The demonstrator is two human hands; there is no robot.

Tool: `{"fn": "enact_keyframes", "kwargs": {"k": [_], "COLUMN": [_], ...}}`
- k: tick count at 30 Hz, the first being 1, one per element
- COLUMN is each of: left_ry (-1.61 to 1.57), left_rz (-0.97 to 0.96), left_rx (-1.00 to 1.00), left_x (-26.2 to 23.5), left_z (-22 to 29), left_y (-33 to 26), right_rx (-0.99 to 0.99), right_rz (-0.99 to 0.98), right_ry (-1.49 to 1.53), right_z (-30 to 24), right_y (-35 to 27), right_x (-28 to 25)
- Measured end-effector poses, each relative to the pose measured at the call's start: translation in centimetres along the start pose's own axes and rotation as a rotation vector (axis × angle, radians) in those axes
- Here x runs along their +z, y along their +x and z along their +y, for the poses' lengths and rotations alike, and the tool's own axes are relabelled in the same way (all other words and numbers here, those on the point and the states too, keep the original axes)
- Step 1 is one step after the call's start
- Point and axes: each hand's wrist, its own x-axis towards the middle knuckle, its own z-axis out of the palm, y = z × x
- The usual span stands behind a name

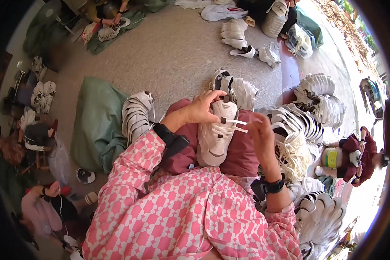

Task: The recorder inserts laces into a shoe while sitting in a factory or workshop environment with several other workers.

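A white sneaker (211, 147) lies across my thighs, toe toward me, with a dark loop on its tongue. My left hand (199, 109) grips it near the ankle opening, thumb on the near side of the tongue and fingers over the far end. From the upper eyelets a flat white shoelace (235, 122) runs taut to the right. My right hand (262, 135), partly smeared by motion, is closed at the lace's end; its fingertips are not sharp. Just beyond my knees stand more white sneakers (245, 93).
Nested white shoes (138, 113) stand at my left beside a green cloth (95, 123). On my right are rows of shoes (297, 121) and a bundle of cream laces (291, 158). Other people sit around, one in maroon (368, 158) at far right.
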Motion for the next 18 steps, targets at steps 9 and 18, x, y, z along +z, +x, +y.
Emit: {"fn": "enact_keyframes", "kwargs": {"k": [9, 18], "left_ry": [0.221, -0.019], "left_rz": [-0.059, -0.008], "left_rx": [-0.141, -0.092], "left_x": [0.6, 1.0], "left_z": [-1.3, -2.9], "left_y": [0.4, 0.4], "right_rx": [-0.332, -0.299], "right_rz": [-0.051, -0.063], "right_ry": [-0.337, -0.446], "right_z": [-1.0, -0.4], "right_y": [1.1, 1.5], "right_x": [3.1, 4.5]}}
